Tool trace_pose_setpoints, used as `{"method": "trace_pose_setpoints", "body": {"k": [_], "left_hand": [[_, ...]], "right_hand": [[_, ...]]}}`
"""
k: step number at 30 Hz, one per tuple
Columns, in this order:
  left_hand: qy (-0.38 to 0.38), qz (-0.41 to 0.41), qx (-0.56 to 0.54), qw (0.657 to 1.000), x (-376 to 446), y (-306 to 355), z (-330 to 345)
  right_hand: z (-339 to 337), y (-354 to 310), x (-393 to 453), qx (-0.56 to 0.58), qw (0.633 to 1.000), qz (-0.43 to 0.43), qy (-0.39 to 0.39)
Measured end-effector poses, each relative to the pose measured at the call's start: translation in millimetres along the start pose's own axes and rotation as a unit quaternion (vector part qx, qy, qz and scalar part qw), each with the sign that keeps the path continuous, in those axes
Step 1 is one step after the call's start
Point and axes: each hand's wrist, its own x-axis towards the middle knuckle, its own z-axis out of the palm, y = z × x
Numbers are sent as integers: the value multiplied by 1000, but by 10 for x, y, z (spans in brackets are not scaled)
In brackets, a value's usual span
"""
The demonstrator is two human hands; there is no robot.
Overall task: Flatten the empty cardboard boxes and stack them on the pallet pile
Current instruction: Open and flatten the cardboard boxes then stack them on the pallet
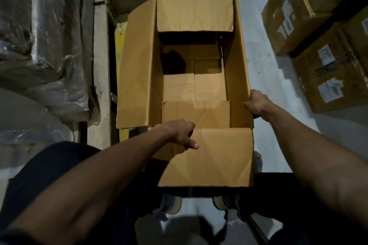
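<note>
The left hand (180,131) is gripping the near edge of the open cardboard box (199,77), fingers curling over the near flap. Right of that grip, the right hand (256,104) is clasping the side wall's rim. The box's creased, matte brown corrugated walls would probably be collapsing best with both grips pushing opposite corners together.

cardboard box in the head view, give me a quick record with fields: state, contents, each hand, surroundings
box: open cardboard box, still in box shape, not flattened
top flaps: all open; left flap spread outward
contents: none seen; closed bottom flaps visible inside
left hand: grips the box's near edge, thumb on the near flap
right hand: grips the box's right wall near the corner
right side: sealed labelled boxes on the floor
left side: plastic-wrapped goods
pallet pile: cannot tell
</note>
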Motion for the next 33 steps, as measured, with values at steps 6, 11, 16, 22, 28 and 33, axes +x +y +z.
{"method": "trace_pose_setpoints", "body": {"k": [6,11,16,22,28,33], "left_hand": [[134,-18,51,989,47,9,241],[180,-17,48,982,-66,0,435],[148,-21,46,988,-250,-128,766],[93,-42,7,995,-396,-83,785],[111,-44,-127,985,-317,-76,611],[210,-46,-254,943,37,-133,144]], "right_hand": [[111,-13,18,-38,998,16,43],[162,-31,-85,-40,998,35,33],[365,8,-396,-22,997,75,8],[461,27,-649,-31,995,88,24],[454,-22,-630,-34,993,92,69],[398,-257,-260,-12,990,87,106]]}}
